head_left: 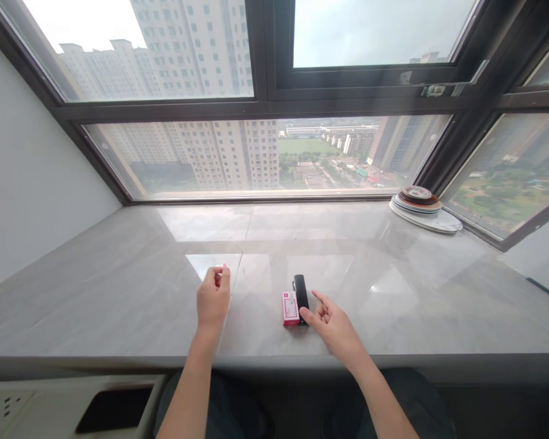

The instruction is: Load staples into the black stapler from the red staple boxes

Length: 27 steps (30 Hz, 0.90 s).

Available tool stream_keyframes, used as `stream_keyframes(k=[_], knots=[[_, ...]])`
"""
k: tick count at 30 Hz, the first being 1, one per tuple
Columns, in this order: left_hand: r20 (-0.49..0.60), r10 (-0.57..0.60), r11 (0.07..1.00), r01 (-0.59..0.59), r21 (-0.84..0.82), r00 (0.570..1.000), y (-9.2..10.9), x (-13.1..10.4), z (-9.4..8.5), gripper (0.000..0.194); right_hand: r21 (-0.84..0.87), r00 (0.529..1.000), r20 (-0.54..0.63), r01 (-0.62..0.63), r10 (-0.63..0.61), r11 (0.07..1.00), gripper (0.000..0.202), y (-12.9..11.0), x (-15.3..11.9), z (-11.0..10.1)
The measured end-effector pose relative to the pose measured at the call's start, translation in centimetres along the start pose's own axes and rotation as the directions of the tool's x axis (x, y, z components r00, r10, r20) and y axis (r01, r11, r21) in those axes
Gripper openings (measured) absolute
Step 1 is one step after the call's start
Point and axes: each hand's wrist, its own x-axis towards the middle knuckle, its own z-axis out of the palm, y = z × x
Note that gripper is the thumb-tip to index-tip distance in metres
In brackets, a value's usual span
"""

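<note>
In the head view, the left hand (213,300) is above the worktop (132,311), left of the box and stapler and well apart from them. Its fingers are curled with the tips together; a pinkish spot shows there, too small to tell whether it is something held.

The right hand (332,326) is just right of the stapler (301,296), thumb and forefinger apart, the other fingers bent. The thumb tip is at the stapler's near part; whether it touches, I cannot tell.

The stapler is black and lies on the worktop, its length running away from the person. The box (290,308), pink and white, sits right beside it on the left, toward its near end.

At the far right, stacked plates (418,206) sit by the window (265,110), beyond which tall buildings (219,152) show.
</note>
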Motion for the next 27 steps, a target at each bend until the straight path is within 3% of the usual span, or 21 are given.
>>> stream_keyframes(k=[1,3,6,9,13,20,23,27], knots=[[-0.023,-0.070,0.997,0.071,0.042,0.997,-1.1,1.4,-0.8,0.046,-0.026,1.000,0.023,0.002,-0.002,1.000,0.094,0.1,-0.3,-0.2],[0.006,-0.099,0.992,0.098,0.085,0.995,-2.5,3.6,-1.6,0.046,-0.085,0.998,0.069,0.001,0.005,0.996,0.103,-0.1,-0.6,-0.4],[0.140,-0.014,0.996,0.001,0.090,0.990,-2.1,4.3,-0.7,0.042,-0.166,0.991,0.137,0.030,-0.008,0.986,0.102,-1.1,-0.5,-0.4],[0.263,0.098,0.992,-0.117,0.055,0.960,0.5,2.6,2.3,0.041,-0.177,0.974,0.214,0.114,-0.075,0.978,0.082,-2.3,-0.4,-0.1],[0.367,0.235,0.969,-0.247,-0.014,0.900,4.1,-0.5,5.5,0.041,-0.227,0.970,0.217,0.159,-0.110,0.961,0.067,-3.0,-0.3,0.5],[0.448,0.328,0.935,-0.352,-0.030,0.832,6.5,-3.8,5.7,0.055,-0.320,0.963,0.235,0.207,-0.135,0.925,0.063,-2.7,-0.2,0.5],[0.422,0.310,0.926,-0.370,0.068,0.852,6.9,-4.8,6.2,0.055,-0.305,0.951,0.273,0.228,-0.144,0.925,0.061,-2.9,-0.1,0.2],[0.407,0.295,0.897,-0.397,0.193,0.864,8.3,-6.0,8.1,0.056,-0.258,0.938,0.316,0.228,-0.141,0.939,0.056,-2.9,0.5,-1.5]])
